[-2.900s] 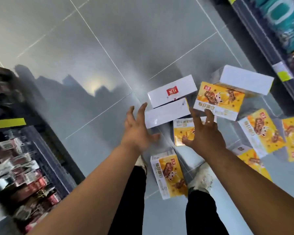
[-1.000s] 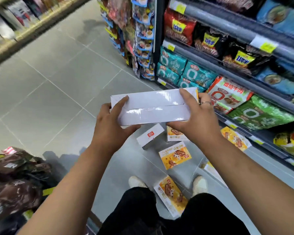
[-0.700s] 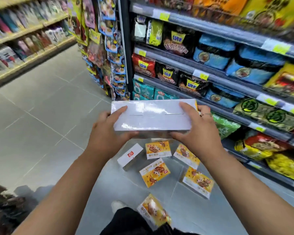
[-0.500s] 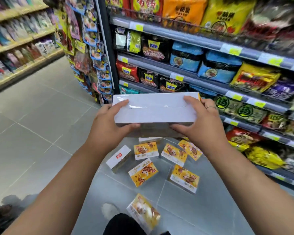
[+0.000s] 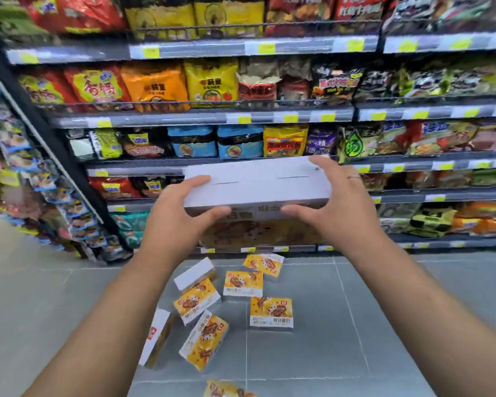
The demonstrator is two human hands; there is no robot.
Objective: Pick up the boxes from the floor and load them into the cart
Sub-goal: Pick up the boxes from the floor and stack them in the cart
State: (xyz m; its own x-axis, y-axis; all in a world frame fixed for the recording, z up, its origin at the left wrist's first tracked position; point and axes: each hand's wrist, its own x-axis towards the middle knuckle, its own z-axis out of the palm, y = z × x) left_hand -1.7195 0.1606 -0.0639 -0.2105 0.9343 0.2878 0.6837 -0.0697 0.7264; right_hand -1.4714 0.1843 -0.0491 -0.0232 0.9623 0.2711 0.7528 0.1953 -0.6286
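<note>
Held box (image 5: 255,181): white card, smooth, faint sheen on the top face. Floor boxes (image 5: 271,310): card, glossy yellow print on the broad faces, plain white on the sides. Floor (image 5: 384,310): grey tiles, smooth, low gloss, thin pale joints. Shelves (image 5: 184,118): grey front rails, metal by the look, satin. Price tags (image 5: 244,119): yellow, matt. Snack bags (image 5: 152,84): plastic film, glossy, creased

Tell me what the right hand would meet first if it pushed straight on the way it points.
The right hand grips the white box, so that moves with it. Ahead, the first obstacle looks like the shelf edge with blue snack packs behind, though depth is unclear.
</note>
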